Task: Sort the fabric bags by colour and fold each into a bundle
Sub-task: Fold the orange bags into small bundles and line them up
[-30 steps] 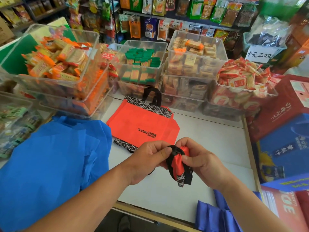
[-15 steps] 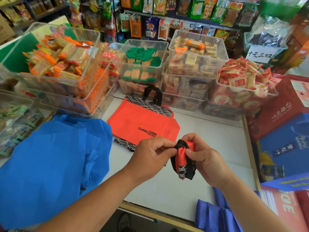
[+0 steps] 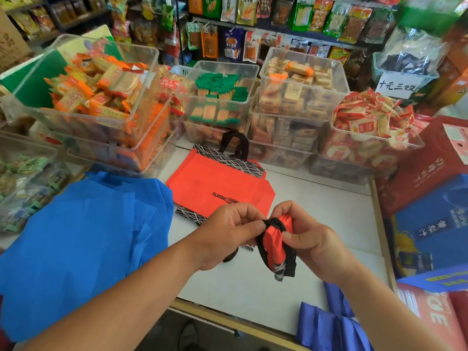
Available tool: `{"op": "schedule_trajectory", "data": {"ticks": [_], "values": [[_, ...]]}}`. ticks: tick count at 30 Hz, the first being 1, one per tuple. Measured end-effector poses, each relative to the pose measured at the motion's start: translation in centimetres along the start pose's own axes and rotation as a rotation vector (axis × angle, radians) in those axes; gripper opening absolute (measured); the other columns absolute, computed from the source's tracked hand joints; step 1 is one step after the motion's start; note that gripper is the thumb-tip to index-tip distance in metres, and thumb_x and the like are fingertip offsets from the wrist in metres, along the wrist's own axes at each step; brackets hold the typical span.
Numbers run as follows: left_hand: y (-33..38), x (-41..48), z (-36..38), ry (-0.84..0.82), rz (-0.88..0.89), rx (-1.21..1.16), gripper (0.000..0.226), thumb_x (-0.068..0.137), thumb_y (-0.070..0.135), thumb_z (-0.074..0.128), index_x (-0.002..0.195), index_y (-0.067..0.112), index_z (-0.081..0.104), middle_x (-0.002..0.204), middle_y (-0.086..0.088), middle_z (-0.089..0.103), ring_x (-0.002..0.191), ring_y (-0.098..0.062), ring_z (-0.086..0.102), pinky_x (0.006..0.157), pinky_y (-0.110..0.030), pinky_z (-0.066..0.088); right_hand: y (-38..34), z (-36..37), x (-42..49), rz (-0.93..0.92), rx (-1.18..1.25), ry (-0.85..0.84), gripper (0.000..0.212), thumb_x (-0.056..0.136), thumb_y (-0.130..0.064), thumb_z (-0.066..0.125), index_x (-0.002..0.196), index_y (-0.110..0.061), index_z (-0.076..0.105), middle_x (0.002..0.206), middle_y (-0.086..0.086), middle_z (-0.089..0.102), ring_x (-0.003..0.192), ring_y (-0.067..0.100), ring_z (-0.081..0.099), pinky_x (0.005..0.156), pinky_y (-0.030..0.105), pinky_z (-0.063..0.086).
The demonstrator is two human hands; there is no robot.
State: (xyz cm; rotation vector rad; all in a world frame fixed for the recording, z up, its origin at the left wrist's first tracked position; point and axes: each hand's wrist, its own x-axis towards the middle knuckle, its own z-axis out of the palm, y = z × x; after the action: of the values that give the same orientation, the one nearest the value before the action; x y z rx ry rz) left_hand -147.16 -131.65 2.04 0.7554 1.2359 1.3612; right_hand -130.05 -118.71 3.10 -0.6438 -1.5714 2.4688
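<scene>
I hold a small rolled bundle of orange fabric bag (image 3: 274,245) with a black handle strap wrapped around it, just above the white table (image 3: 253,287). My left hand (image 3: 225,234) pinches the black strap at the bundle's top. My right hand (image 3: 309,236) grips the bundle from the right. A flat orange bag (image 3: 217,183) with black patterned trim and black handles lies behind my hands. A pile of blue fabric bags (image 3: 83,239) covers the left side. Darker blue-violet fabric (image 3: 326,325) hangs at the table's front right edge.
Clear plastic bins of wrapped snacks (image 3: 101,97) are stacked along the back and left of the table. Red and blue gift boxes (image 3: 430,211) stand at the right. Shelves of hanging packets fill the background.
Both hands have carried the bundle slightly farther from me. The black strap now sits tighter over the bundle's top.
</scene>
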Motion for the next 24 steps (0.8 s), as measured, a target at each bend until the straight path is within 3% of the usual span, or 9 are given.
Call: {"op": "schedule_trajectory", "data": {"ticks": [3,6,9,14,17,19,21,24], "values": [[-0.3,0.4,0.4,0.094,0.017,0.033,0.005,0.095,0.008,0.072,0.099,0.007,0.072,0.093,-0.013,0.073,0.087,-0.027,0.070,0.087,-0.046,0.060,0.0,0.0,-0.1,-0.003,-0.028,0.019,0.041,0.077,0.000,0.065,0.115,-0.012,0.054,0.094,0.018,0.063,0.080,0.029,0.062,0.071,0.037,0.049],[-0.8,0.5,0.3,0.210,-0.012,0.079,0.019,0.090,0.020,0.080,0.096,0.004,0.073,0.094,-0.026,0.073,0.085,-0.037,0.071,0.087,-0.059,0.059,0.3,-0.5,-0.2,-0.018,-0.043,0.104,0.053,0.076,0.002,0.066,0.126,-0.013,0.058,0.101,0.015,0.068,0.090,0.030,0.066,0.077,0.035,0.054],[-1.6,0.2,0.9,0.212,-0.043,0.055,0.022,0.102,0.025,0.065,0.101,0.006,0.076,0.097,-0.024,0.075,0.097,-0.043,0.073,0.093,-0.061,0.057,1.1,-0.6,-0.3,-0.054,-0.118,0.219,0.046,0.084,0.002,0.070,0.124,-0.020,0.064,0.113,0.013,0.068,0.099,0.026,0.067,0.083,0.038,0.056],[-2.4,-0.8,2.7,0.206,-0.017,-0.003,0.023,0.103,0.025,0.061,0.116,0.011,0.075,0.111,-0.014,0.077,0.113,-0.033,0.070,0.100,-0.044,0.057,2.5,0.7,-0.5,-0.083,-0.221,0.310,0.038,0.103,0.002,0.055,0.130,-0.024,0.056,0.111,0.010,0.067,0.089,0.032,0.067,0.082,0.055,0.061],[-2.6,-0.9,2.8,0.184,0.011,0.021,0.022,0.099,0.018,0.069,0.119,0.013,0.072,0.114,-0.011,0.076,0.115,-0.028,0.069,0.101,-0.039,0.056,2.8,1.2,-0.6,-0.110,-0.222,0.358,0.037,0.102,0.004,0.054,0.127,-0.024,0.058,0.114,0.012,0.067,0.091,0.031,0.068,0.082,0.059,0.061],[-2.8,-1.1,2.9,0.158,0.024,0.068,0.030,0.096,0.008,0.071,0.124,0.015,0.068,0.116,-0.007,0.076,0.114,-0.021,0.070,0.099,-0.037,0.057,2.7,1.2,-0.5,-0.122,-0.186,0.400,0.037,0.101,0.005,0.055,0.123,-0.023,0.061,0.115,0.014,0.066,0.093,0.039,0.069,0.075,0.061,0.061],[-3.1,-1.4,3.0,0.140,0.022,0.096,0.043,0.093,-0.001,0.070,0.131,0.021,0.064,0.119,0.000,0.075,0.115,-0.017,0.069,0.098,-0.038,0.057,2.5,1.0,-0.5,-0.141,-0.137,0.452,0.037,0.100,0.006,0.057,0.122,-0.023,0.063,0.115,0.014,0.066,0.089,0.038,0.070,0.069,0.051,0.062],[-3.8,-1.6,3.1,0.170,0.044,0.136,0.047,0.093,0.003,0.071,0.133,0.027,0.064,0.123,0.006,0.073,0.119,-0.013,0.066,0.102,-0.041,0.055,2.5,0.9,-0.4,-0.145,-0.156,0.481,0.037,0.100,0.003,0.057,0.125,-0.023,0.063,0.112,0.012,0.068,0.089,0.020,0.068,0.072,0.031,0.059]]}}
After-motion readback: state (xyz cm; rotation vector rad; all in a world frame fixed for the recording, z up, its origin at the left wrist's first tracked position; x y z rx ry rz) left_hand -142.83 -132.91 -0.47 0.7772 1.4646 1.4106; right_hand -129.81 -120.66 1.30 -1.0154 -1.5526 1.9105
